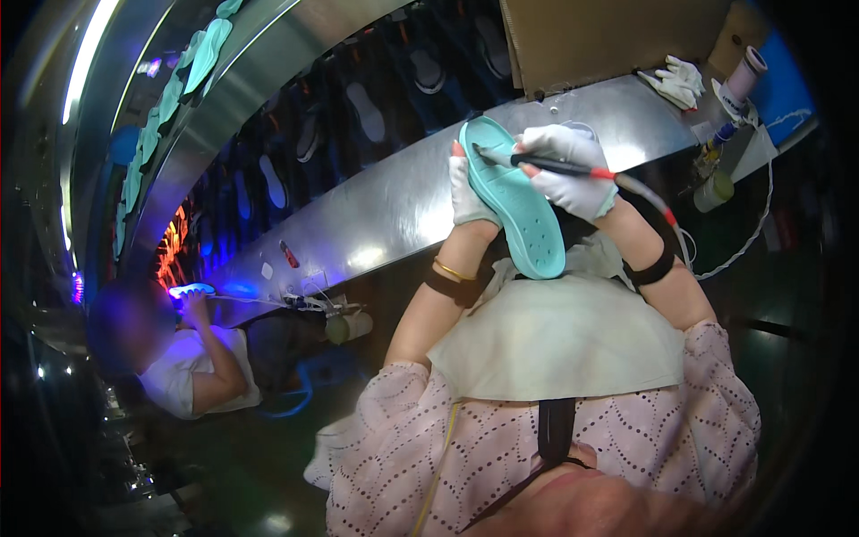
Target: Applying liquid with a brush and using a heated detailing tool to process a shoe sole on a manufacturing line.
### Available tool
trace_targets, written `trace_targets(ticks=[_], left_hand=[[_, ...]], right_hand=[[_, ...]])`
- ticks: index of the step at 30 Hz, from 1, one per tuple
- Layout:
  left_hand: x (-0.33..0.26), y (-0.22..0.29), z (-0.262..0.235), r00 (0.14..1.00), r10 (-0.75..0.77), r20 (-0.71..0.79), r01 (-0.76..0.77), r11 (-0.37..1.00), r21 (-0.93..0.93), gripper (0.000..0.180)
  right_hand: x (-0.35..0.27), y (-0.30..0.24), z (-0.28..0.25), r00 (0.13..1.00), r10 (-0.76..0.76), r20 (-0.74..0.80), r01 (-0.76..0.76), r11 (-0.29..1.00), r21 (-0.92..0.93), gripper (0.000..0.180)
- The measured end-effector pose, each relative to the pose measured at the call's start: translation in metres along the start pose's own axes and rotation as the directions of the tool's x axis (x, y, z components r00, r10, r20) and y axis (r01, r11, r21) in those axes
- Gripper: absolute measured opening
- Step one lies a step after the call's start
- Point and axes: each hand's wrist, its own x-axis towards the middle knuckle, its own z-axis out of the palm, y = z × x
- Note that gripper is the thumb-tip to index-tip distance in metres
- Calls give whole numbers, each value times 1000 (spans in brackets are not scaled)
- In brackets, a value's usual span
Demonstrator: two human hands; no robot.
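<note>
My left hand (469, 192), in a white glove with bare fingertips, grips a turquoise shoe sole (526, 222) by its left edge. The sole is tilted, its toe end away from me, and small holes dot its near end. In my gloved right hand (565, 168) is a brush (577, 168) with a black handle and a pale tip. That tip meets the inner face of the sole near the far end. A pale hose with red bands runs from the brush's back end toward the right.
A metal ledge (385, 237) runs beyond my hands, with white gloves (676, 82) at its right end beside a pink spool (746, 70). Past it lie shoe parts (365, 112) on a dark conveyor. Turquoise soles (208, 55) line an upper belt. A co-worker (201, 367) sits at left.
</note>
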Motion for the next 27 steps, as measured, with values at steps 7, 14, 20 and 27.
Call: trace_targets(ticks=[7, 14, 20, 27], left_hand=[[-9, 5, 2, 981, -113, 156, 130, 986, -106, 75], [-24, -13, -9, 974, -205, 100, 216, 971, -105, 90], [-32, -48, -53, 982, -163, 98, 128, 948, 290, 92], [-8, -36, -12, 993, -13, 118, 9, 999, 42, 94]], right_hand=[[-29, 21, -4, 1000, 4, 6, -4, 1000, -16, 13], [-58, 31, -12, 982, 186, 41, -189, 977, 96, 12], [-66, 26, -12, 940, 336, -59, -316, 924, 216, 8], [-55, 33, -11, 962, 232, -142, -219, 970, 104, 8]])
